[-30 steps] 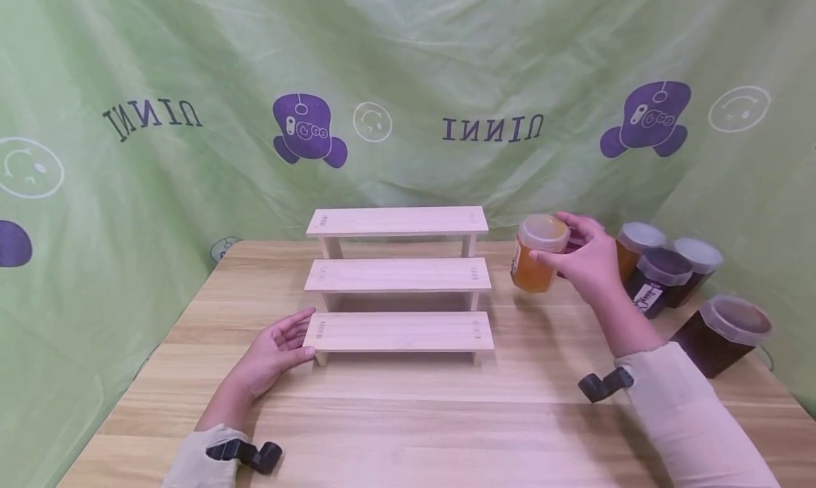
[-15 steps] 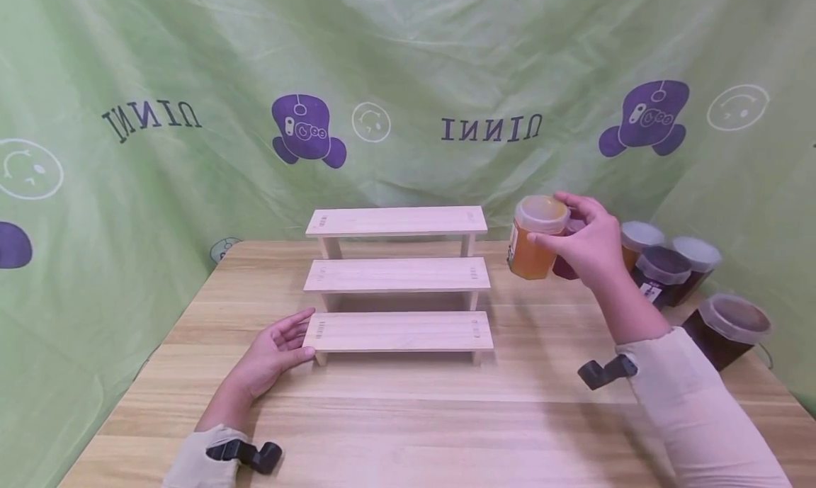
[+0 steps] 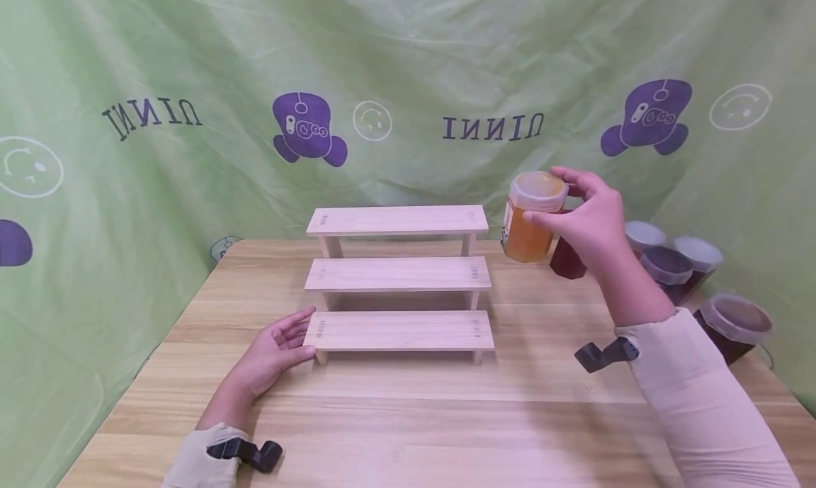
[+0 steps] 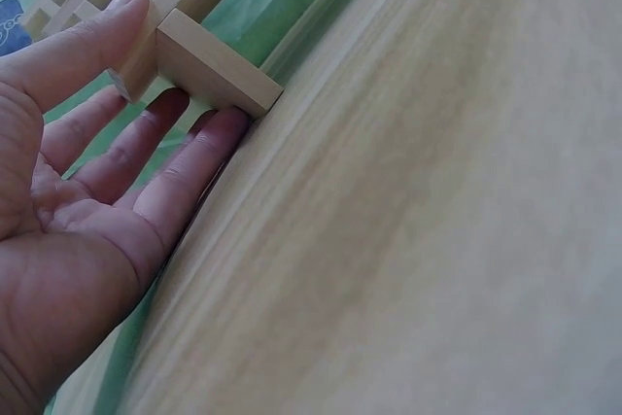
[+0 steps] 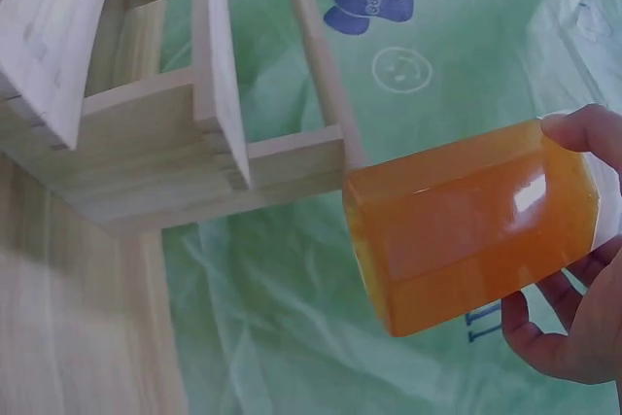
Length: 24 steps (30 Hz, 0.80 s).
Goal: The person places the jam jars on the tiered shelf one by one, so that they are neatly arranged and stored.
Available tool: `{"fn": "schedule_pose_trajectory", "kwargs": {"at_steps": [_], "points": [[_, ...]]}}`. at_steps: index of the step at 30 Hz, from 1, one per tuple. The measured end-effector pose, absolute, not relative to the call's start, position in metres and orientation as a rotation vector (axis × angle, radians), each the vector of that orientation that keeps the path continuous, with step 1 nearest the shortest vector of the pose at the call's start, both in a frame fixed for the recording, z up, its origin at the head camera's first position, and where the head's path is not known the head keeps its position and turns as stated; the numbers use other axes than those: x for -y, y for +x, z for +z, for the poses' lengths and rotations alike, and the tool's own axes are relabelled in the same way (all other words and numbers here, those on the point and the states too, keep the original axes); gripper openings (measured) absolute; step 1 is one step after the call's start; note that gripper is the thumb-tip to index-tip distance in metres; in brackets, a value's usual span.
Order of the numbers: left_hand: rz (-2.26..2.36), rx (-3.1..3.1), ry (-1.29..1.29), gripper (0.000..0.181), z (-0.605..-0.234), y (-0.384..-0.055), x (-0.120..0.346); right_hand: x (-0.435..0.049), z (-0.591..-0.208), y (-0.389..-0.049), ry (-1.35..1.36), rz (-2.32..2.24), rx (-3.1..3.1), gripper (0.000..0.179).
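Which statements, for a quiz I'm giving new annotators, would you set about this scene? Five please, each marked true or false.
1. The right hand holds an orange, faceted jar with a whitish lid. True.
2. The left hand is at the left end of the lowest tier of a pale wooden stepped stand. True.
3. The orange jar rests on the stand's top tier. False: it is held in the air to the right of the stand.
4. The frontmost dark brown, faceted jar is left of the stand. False: it is on the right.
5. Purple cartoon figures are printed on the green hanging cloth behind. True.
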<state>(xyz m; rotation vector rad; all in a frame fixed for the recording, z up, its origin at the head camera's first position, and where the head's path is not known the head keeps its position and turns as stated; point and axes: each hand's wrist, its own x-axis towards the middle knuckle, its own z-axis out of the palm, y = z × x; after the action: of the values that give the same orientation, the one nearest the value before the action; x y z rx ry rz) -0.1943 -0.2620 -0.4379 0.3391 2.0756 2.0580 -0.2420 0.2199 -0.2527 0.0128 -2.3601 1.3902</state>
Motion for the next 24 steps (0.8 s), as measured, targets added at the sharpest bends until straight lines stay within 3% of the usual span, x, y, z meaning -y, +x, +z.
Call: {"fn": "schedule_pose_trajectory", "kwargs": {"at_steps": [24], "points": [[2.058, -2.05, 0.301, 0.08, -0.44, -0.197, 0.263, -0.18, -0.221, -0.237, 0.152, 1.518, 2.311, 0.074]]}}
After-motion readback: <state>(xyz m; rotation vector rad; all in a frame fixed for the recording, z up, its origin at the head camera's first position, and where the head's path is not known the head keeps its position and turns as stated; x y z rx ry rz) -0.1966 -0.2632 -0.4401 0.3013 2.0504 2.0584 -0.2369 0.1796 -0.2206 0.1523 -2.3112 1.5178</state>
